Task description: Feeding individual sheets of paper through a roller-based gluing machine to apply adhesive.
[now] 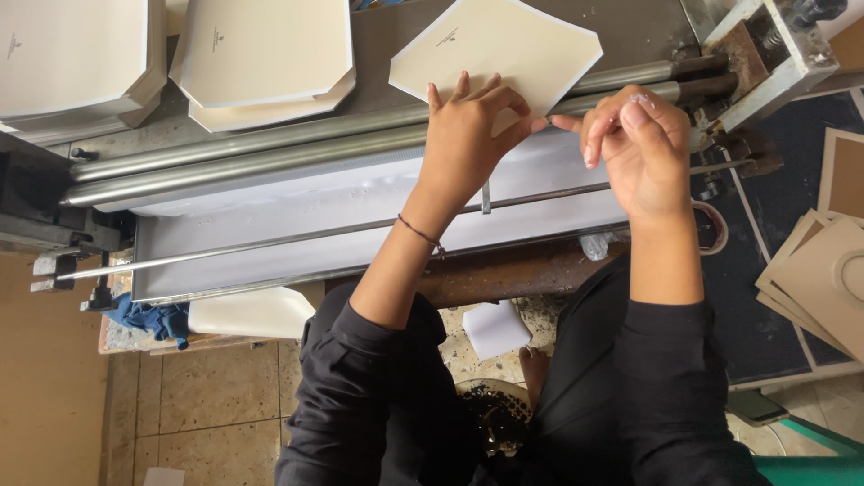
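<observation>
A cream paper sheet with clipped corners (499,40) lies across the metal rollers (270,148) of a machine. My left hand (470,130) rests flat on the sheet's near edge, fingers spread on it. My right hand (630,144) is just to the right, fingers curled, with the index fingertip touching the sheet's near right corner beside my left fingers. Both forearms reach out from black sleeves over the machine's white glue tray (297,216).
Stacks of the same cream sheets (261,54) (72,58) sit beyond the rollers at left. Brown cardboard pieces (819,279) lie at right on a dark mat. A tape roll (715,225), a blue cloth (148,317) and a tiled floor are below.
</observation>
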